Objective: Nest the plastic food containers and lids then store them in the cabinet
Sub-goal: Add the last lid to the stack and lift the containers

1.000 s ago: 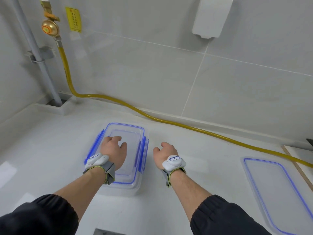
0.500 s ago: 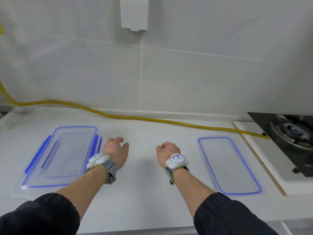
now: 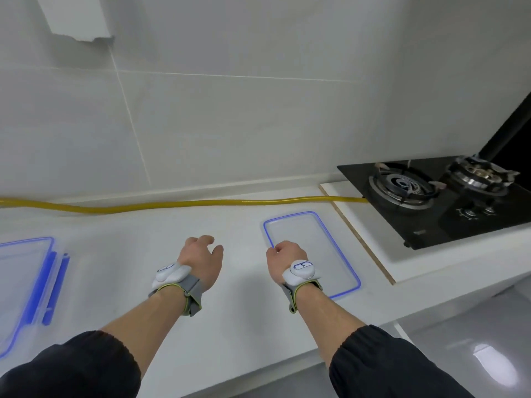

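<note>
Left hand [image 3: 201,261] loosely curled, empty, over table [image 3: 244,314] middle, right hand [image 3: 287,258] curled over lid [image 3: 324,251] left rim, grip can't tell, container [image 3: 23,271] toward table's left end

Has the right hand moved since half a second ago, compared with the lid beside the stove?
Yes. The right hand has moved right: it stood clear of the blue-rimmed lid before, and now overlaps its left edge.

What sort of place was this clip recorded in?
Most likely a home kitchen: a black two-burner gas hob sits at the end of a white counter, a yellow hose runs along the tiled wall towards it, and a blue-rimmed container lid lies nearby.
</note>
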### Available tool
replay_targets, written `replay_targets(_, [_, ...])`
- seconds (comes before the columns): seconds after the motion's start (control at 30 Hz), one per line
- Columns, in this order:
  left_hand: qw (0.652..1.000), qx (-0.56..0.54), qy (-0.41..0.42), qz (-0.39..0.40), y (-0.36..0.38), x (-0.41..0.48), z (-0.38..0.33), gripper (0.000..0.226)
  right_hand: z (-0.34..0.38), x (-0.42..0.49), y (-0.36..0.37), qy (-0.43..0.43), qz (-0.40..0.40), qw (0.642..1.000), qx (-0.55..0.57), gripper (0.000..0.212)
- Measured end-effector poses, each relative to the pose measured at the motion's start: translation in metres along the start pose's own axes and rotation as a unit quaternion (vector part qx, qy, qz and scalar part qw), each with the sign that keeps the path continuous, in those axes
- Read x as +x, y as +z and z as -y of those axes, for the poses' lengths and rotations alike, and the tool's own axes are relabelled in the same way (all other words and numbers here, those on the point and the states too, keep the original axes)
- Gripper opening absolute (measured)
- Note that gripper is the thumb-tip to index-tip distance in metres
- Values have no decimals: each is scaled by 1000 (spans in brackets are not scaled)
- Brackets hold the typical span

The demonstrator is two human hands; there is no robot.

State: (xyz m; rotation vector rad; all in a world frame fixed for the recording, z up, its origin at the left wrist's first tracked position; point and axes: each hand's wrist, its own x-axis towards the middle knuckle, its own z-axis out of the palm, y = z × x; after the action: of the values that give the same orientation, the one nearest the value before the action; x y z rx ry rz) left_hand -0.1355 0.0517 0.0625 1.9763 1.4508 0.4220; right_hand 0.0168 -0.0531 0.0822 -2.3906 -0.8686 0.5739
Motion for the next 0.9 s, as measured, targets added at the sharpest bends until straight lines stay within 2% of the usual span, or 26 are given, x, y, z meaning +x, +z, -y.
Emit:
replay_targets(0.2, [1000,3,10,24,42,-9,-34,43,-47,9,-27,29,-19,999,0,32])
replay_targets(0.37, [999,6,18,48,81,-18,-58,43,-91,20,-47,61,-9,998,1,24])
replay_targets(0.6, [995,25,-11,93,125,-26,-77,45,-141,39,-62,110,-2,994,-14,33])
replay_targets(0.7, [993,36,-21,113,142,-26,-80,48,-156,47,-65,115,10,993,-25,22])
replay_targets(0.8, [991,33,-33,126,153,-27,-82,51,-166,52,-67,133,1,990,-52,39])
replay_targets(0.9, [990,27,-54,125,165,-23,-83,55,-177,61,-69,139,-6,988,-60,42])
